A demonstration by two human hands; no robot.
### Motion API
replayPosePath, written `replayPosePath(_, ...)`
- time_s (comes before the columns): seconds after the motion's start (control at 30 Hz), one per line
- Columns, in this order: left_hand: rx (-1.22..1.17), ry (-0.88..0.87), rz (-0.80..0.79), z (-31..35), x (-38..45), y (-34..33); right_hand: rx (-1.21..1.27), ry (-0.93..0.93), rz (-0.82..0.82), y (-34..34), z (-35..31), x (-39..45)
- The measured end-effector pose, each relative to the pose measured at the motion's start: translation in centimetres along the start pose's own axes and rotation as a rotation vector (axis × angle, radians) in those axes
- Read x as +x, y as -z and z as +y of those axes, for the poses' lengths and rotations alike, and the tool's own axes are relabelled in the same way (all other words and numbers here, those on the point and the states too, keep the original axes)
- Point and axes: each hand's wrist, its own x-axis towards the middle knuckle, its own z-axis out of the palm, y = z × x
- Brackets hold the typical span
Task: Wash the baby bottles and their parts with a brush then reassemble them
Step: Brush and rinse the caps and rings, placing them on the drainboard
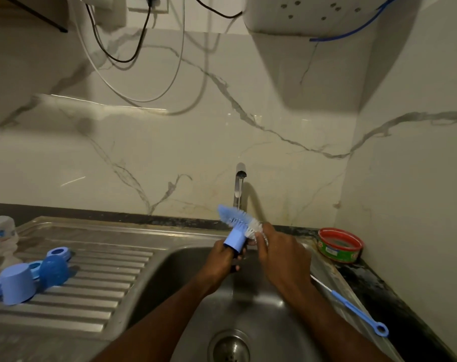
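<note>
My left hand (223,254) grips a light blue cylindrical cap (235,240) over the sink basin (185,283). My right hand (277,253) holds the bottle brush (236,218) by its lower end. The brush's blue and white bristles lie across the cap's upper end, under a thin stream from the tap (239,184). On the drainboard (104,270) at the left lie another light blue cap (17,286), a darker blue dome cap (53,270) and blue screw rings (59,252). What lies under my right palm is hidden.
A thin blue straw brush (352,307) lies on the sink's right rim. A red and green round tin (339,245) stands on the dark counter at the right. A white container (1,231) stands at the far left. The drain (230,346) is below my arms. Cables hang on the wall above.
</note>
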Motion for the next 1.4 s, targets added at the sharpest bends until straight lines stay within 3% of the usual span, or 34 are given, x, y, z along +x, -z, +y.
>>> replayPosePath(0.1,0.031,-0.082,0.007,-0.6,0.5,-0.3,0.018,-0.022,-0.01,0.4,0.4,0.2)
replayPosePath(0.3,-0.066,-0.279,0.243,0.2,0.6,0.8,0.103,0.049,-0.017,0.3,0.3,-0.2)
replayPosePath(0.43,0.019,-0.394,0.101,0.7,-0.4,1.0,0.138,-0.067,-0.111,0.3,0.6,0.4)
replayPosePath(0.7,0.012,-0.266,0.222,-0.1,0.3,-0.1,0.12,-0.022,-0.022,0.2,0.6,-0.2)
replayPosePath(0.87,0.2,-0.523,-0.022,-0.4,0.0,0.1,0.095,-0.072,-0.074,-0.3,0.8,0.3)
replayPosePath(0.93,0.268,-0.549,-0.037,-0.6,0.2,-0.2,0.119,-0.084,-0.093,-0.4,1.2,0.4)
replayPosePath(1.03,0.31,-0.455,0.094,-1.4,1.0,-0.6,0.104,-0.086,-0.051,0.0,1.2,0.3)
replayPosePath(1.17,0.089,-0.1,0.306,-1.9,2.3,-0.6,0.091,-0.002,-0.082,0.0,0.1,-0.6)
replayPosePath(1.33,0.129,-0.034,0.158,-2.1,2.1,-0.6,0.037,-0.051,-0.068,0.0,-0.5,-0.1)
replayPosePath(1.4,0.084,-0.024,0.193,-1.9,2.1,-1.1,0.049,-0.028,-0.055,0.5,-0.2,0.1)
